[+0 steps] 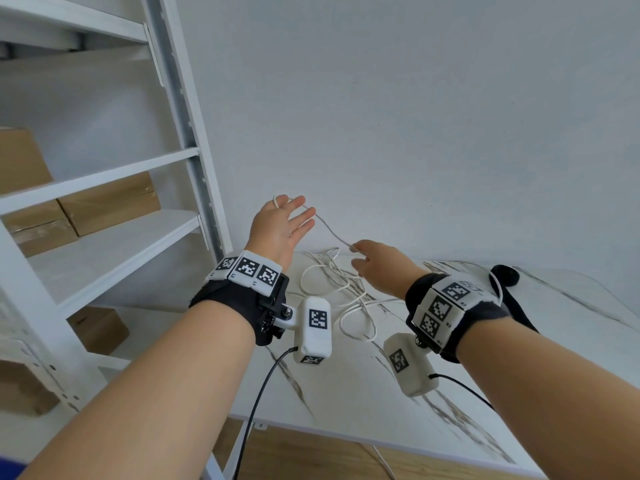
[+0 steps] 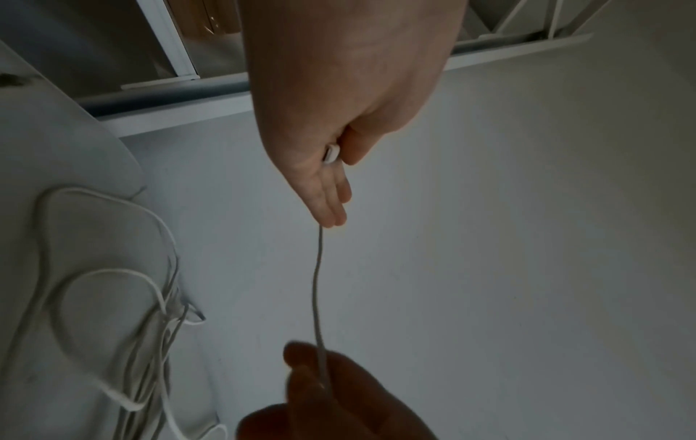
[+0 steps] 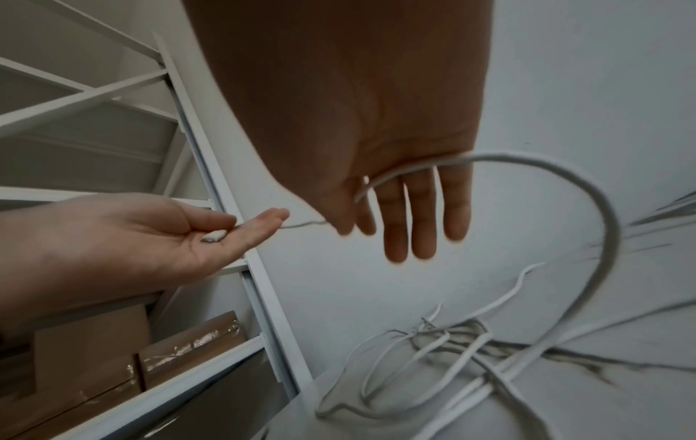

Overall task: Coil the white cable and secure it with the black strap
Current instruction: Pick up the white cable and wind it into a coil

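My left hand (image 1: 284,221) is raised in front of the wall with its fingers straight. Its thumb pins the white plug (image 2: 330,154) of the white cable (image 1: 329,230) against the palm. From the left fingertips a taut stretch of cable (image 2: 317,282) runs to my right hand (image 1: 358,254), which pinches it between thumb and forefinger while the other fingers (image 3: 421,220) stay straight. The rest of the cable lies in loose tangled loops (image 1: 337,292) on the marble table (image 1: 363,393) under both hands. The black strap (image 1: 509,282) lies at the table's far right, behind my right wrist.
A white metal shelf unit (image 1: 114,244) stands left of the table, with cardboard boxes (image 1: 107,202) on its shelves. A plain white wall (image 1: 415,133) rises right behind the table. Black leads hang from both wrist cameras.
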Available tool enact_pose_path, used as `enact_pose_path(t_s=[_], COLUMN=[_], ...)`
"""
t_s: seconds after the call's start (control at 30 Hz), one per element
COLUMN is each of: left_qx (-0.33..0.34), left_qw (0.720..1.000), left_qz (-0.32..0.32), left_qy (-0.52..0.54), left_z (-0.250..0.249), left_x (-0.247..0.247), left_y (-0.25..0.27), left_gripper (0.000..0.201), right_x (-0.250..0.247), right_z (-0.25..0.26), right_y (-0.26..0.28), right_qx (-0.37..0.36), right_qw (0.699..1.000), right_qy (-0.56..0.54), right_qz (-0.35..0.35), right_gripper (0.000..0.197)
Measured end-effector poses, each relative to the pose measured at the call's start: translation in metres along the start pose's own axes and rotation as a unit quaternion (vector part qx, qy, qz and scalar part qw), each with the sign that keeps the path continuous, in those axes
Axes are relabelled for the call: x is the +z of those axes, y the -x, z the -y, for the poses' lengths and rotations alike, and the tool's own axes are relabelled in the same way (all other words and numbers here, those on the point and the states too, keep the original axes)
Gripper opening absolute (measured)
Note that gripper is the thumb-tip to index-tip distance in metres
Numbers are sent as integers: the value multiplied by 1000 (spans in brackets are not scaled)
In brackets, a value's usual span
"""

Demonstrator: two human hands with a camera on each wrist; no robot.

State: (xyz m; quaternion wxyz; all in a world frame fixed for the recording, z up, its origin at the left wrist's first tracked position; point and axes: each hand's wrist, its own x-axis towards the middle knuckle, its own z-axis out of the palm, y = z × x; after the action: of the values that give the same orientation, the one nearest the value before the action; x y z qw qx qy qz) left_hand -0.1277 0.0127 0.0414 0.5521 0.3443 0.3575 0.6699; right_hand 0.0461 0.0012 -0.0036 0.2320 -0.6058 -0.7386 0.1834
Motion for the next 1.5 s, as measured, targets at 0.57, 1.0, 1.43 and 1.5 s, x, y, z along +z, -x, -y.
enact_pose_path(t_s=[0.57, 1.0, 1.43, 1.5], left_qx=[7, 16, -59, -79], left_qw=[994, 868, 849, 842], left_qz=[59, 103, 159, 172], left_qy=[-96, -485, -500, -506], left_z=[7, 19, 14, 14], left_x=[-1, -5, -2, -1], left_y=[0, 1, 14, 14], left_gripper=[26, 40, 23, 28], right_x=[-3, -13, -48, -48], right_z=[27, 13, -14, -14], right_y=[14, -6, -20, -18], right_qx=[-30, -72, 84, 99], right_qw=[996, 980, 955, 948], right_qy=[-80, -97, -179, -224], right_qz=[26, -159, -219, -202], right_gripper=[18, 9, 50, 48])
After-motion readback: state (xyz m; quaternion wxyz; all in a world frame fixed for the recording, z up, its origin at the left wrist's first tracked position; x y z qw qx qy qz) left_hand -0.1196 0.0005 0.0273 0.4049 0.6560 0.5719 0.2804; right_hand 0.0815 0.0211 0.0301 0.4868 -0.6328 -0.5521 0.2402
